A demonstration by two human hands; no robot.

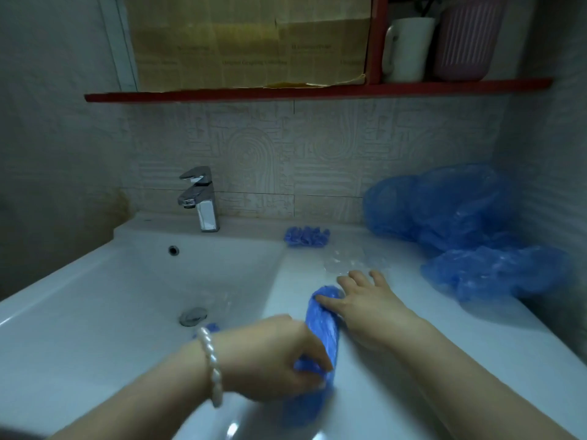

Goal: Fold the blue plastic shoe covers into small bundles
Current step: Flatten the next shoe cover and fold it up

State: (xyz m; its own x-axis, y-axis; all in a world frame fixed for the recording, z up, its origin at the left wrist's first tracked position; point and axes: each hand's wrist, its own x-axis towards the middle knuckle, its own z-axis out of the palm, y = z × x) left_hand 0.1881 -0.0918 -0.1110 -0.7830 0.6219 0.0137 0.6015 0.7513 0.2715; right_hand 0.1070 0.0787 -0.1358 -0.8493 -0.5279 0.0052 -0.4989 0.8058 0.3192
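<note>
A blue plastic shoe cover [321,328] lies stretched in a long strip on the white counter, just right of the basin. My left hand [270,357], with a pearl bracelet on the wrist, pinches its near end. The palm and thumb of my right hand [362,303] press flat on its far end, fingers spread. A loose pile of unfolded blue shoe covers [460,223] sits at the back right against the wall. Near the back edge of the counter lies a small folded blue bundle [306,236]. Beside the drain in the basin sits a small blue piece [211,328].
The white sink basin [133,281] takes up the left, with a chrome tap [201,201] behind it and a drain plug [192,315]. Crumpled clear plastic [346,260] lies beyond my right hand. A red shelf [286,92] above holds a white mug [408,49] and a pink container [467,39].
</note>
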